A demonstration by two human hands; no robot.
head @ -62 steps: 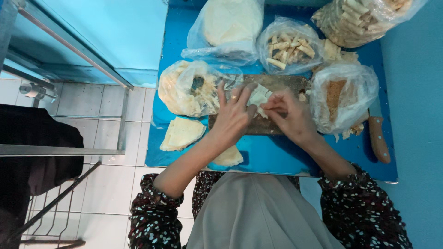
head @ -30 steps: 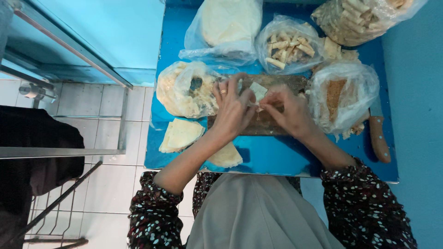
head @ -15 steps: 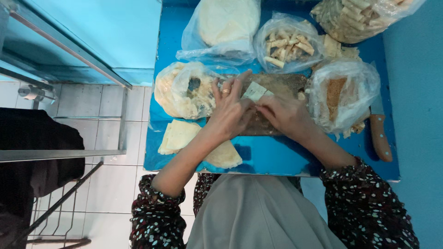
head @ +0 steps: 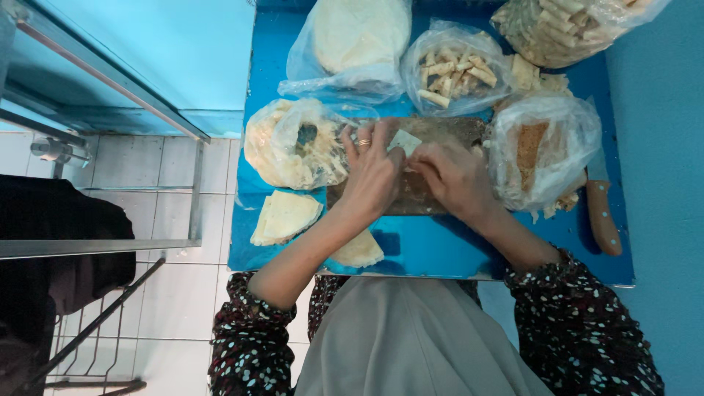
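Both hands rest on a dark wooden cutting board (head: pixel 455 130) on a blue table (head: pixel 440 246). My left hand (head: pixel 372 174), with a ring on one finger, and my right hand (head: pixel 453 176) press together on a pale thin pastry sheet (head: pixel 403 141), pinching and folding it between the fingertips. Most of the sheet is hidden under the fingers. A clear bag of torn pale sheets (head: pixel 293 143) lies just left of my left hand.
A bag of brown filling (head: pixel 541 150) sits right of the board, a knife with a wooden handle (head: pixel 601 209) beyond it. Bags of rolled sticks (head: pixel 455 70), dough rounds (head: pixel 356 37) and rolls (head: pixel 565 26) stand at the back. Two pale wedges (head: pixel 284 216) lie front left.
Both hands have stayed on the board, working the pale sheet; the fingers have drawn closer together over it and the visible part of the sheet has shrunk.
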